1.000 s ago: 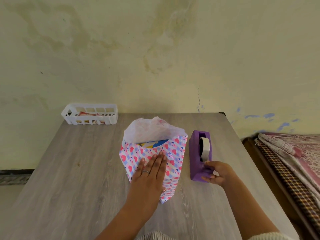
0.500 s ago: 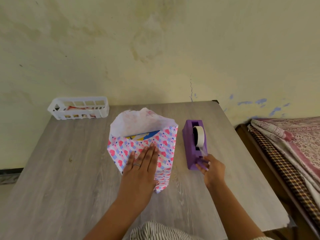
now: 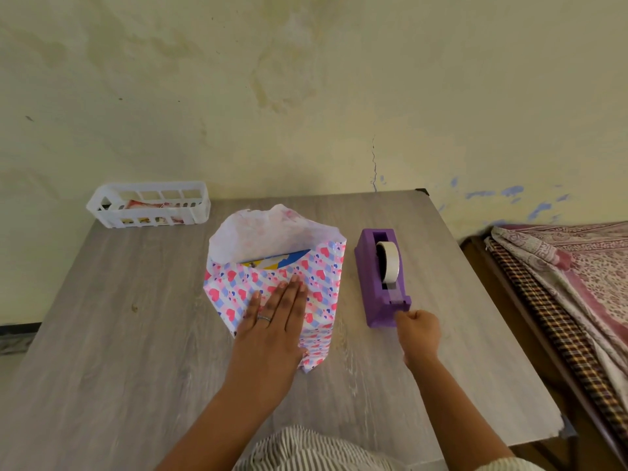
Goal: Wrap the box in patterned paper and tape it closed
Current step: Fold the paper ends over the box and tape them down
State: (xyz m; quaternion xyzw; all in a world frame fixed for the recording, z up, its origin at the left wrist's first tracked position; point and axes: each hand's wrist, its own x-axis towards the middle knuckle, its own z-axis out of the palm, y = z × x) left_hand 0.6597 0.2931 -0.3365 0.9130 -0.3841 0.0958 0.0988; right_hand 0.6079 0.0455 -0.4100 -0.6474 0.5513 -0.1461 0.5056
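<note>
Grey wood-grain counter (image 3: 119, 351) set against a stained cream wall.

Centre of counter: box (image 3: 277, 260), only a blue-and-yellow strip of it visible, lying inside the patterned paper (image 3: 323, 277). Paper is pink, blue and white with hearts; folded over the near part of the box, with its far end standing open, white underside showing, like a pouch mouth.

Left hand (image 3: 272, 328) lies flat on the folded paper, fingers straight and together, pressing it down; ring on one finger.

Just right of the parcel, apart from it: purple tape dispenser (image 3: 373, 294), long axis running away from the viewer, holding a roll of tape (image 3: 390, 263) upright in its slot.

Right hand (image 3: 419, 333) at the dispenser's near end, fingers curled, fingertips at the cutter edge. Appears to pinch the tape end, but the strip itself is too faint to make out.

Far left corner of counter: white slotted plastic basket (image 3: 149, 217), holding a few small packets, red and white, not identifiable.

Right of the counter: bed (image 3: 560, 300) with folded patterned cloths stacked on it.
</note>
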